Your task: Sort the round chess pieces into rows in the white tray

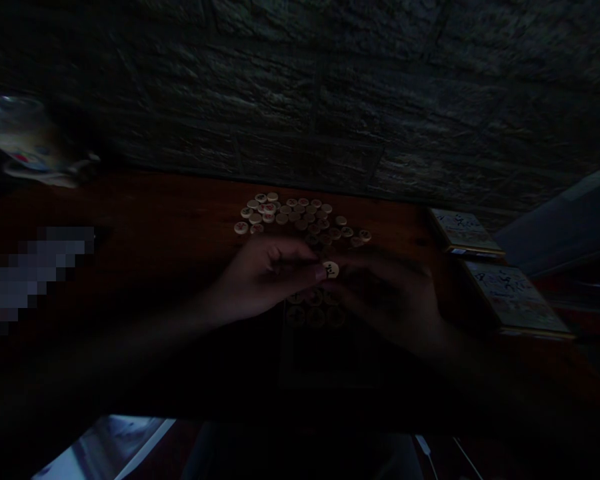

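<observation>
A round, pale game piece with a dark character [331,270] is pinched between the fingertips of my left hand [263,277], near the middle of the view. My right hand [395,293] meets it from the other side, its fingertips at the piece's right edge. Behind the hands, several loose round pieces [295,217], some marked in red or black, lie scattered on the wooden table [180,213]. Below the fingers, several more pieces [316,316] sit in rows in a dark, shallow tray or box [330,385]. The scene is very dim.
Two flat boxes with dark writing [465,230] [515,293] lie at the right. A clear plastic bag or container [30,140] stands at the far left. A stone-brick wall [300,93] rises behind the table. A blurred pale object [35,280] lies at the left.
</observation>
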### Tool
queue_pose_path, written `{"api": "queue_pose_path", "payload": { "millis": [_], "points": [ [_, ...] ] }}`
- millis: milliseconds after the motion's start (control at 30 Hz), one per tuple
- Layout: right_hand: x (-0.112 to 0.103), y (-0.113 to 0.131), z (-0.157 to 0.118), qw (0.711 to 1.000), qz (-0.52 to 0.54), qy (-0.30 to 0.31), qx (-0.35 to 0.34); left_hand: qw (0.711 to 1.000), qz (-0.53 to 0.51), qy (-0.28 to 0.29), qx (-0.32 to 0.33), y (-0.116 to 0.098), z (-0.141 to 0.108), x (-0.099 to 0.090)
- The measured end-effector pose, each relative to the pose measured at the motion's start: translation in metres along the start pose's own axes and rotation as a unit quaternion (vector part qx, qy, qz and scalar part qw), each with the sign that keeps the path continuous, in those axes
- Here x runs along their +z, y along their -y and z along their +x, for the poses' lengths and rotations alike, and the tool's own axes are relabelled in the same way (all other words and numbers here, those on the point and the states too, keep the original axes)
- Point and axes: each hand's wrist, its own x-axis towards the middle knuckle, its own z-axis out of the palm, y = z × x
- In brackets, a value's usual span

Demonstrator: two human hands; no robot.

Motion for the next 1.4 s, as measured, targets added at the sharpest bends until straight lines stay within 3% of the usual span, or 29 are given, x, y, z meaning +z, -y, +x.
{"api": "queue_pose_path", "payload": {
  "millis": [167, 333, 767, 1100, 1300, 1400],
  "points": [
    [-0.003, 0.003, 0.004, 0.998, -0.053, 0.01, -0.045, 0.999, -0.012, 0.017, -0.024, 0.002, -0.001, 0.002],
    [-0.004, 0.004, 0.003, 0.996, -0.069, 0.006, -0.063, 1.0, 0.001, 0.028, 0.011, 0.004, -0.002, 0.001],
    [-0.01, 0.005, 0.007, 0.996, -0.028, -0.034, 0.075, 0.999, 0.011, -0.04, 0.033, 0.007, 0.004, -0.007],
    [-0.056, 0.016, 0.035, 0.996, -0.045, -0.031, 0.073, 0.992, 0.079, -0.066, 0.069, 0.006, 0.007, -0.011],
    [-0.051, 0.013, 0.004, 0.994, -0.027, -0.014, 0.102, 0.991, 0.1, -0.065, 0.062, 0.007, 0.007, -0.011],
    [-0.045, 0.007, -0.015, 0.994, -0.013, 0.061, 0.09, 0.99, 0.104, -0.066, 0.062, 0.008, 0.006, -0.01]
  ]
}}
